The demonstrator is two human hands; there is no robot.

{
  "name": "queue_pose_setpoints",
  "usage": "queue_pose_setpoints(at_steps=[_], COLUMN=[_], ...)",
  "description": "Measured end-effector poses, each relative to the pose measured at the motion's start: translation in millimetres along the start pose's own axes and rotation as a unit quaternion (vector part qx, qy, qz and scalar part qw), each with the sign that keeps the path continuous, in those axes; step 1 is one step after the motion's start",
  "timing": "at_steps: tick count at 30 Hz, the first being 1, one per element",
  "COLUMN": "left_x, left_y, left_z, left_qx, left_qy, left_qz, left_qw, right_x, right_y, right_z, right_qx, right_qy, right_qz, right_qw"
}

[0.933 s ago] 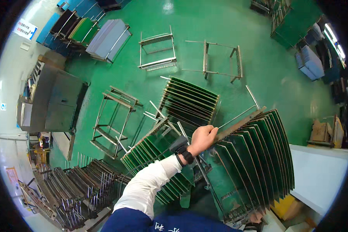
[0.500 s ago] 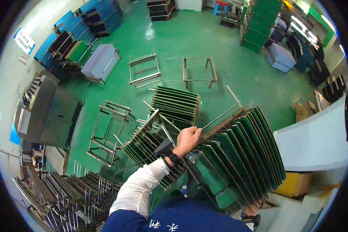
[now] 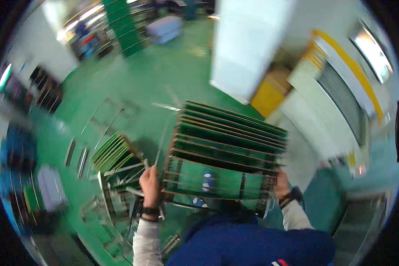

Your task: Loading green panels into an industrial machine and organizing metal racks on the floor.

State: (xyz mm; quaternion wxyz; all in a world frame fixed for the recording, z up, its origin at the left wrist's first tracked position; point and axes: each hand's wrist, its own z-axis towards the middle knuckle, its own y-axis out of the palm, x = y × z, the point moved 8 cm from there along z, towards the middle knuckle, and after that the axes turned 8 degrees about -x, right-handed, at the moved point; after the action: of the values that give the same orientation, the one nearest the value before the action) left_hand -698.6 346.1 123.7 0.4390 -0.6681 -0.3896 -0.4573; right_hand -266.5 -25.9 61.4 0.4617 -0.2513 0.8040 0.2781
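Observation:
A metal rack point(image 3: 171, 148) filled with upright green boards point(image 3: 228, 133), which look like circuit boards, is held in front of my body. Closed around its left end is my left hand point(image 3: 150, 184), next to a protruding rod. My right hand point(image 3: 282, 184) grips the opposite end, its fingers partly hidden behind the rack. Between the nearest boards there are gaps, and my blue-and-white shoes point(image 3: 207, 181) show through them. Motion blur smears the finer details of the rack and the fingers.
A smaller rack of green boards point(image 3: 113, 153) stands on the green floor to the left, beside bare metal frames point(image 3: 108, 186). Ahead right are a tall white panel point(image 3: 248, 48), a yellow box point(image 3: 267, 94) and a pale machine point(image 3: 323, 102). Lilac stacked sheets point(image 3: 165, 27) lie farther off.
My view has swung to the right. The loaded rack has turned with me and now lies crosswise before my body. My left hand has moved to its left end; the other racks now appear farther left.

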Motion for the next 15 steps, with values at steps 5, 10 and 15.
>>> queue_pose_setpoints(at_steps=[5,10,15], left_x=[-0.2,24.2,-1.4], left_y=[129.0,295.6,453.1], left_z=[8.0,-0.8,-5.2], left_qx=[-0.071,-0.092,-0.140], left_qy=[0.022,0.038,-0.089], left_qz=[0.040,0.106,0.026], left_qw=[0.996,0.989,0.986], right_x=[1.2,-18.2,-45.8], right_y=[-139.3,-284.8,-392.0], right_z=[21.1,25.8,17.3], right_qx=[0.068,0.011,0.116], right_qy=[-0.045,-0.013,-0.043], right_qz=[0.064,0.060,0.137], right_qw=[0.995,0.998,0.983])
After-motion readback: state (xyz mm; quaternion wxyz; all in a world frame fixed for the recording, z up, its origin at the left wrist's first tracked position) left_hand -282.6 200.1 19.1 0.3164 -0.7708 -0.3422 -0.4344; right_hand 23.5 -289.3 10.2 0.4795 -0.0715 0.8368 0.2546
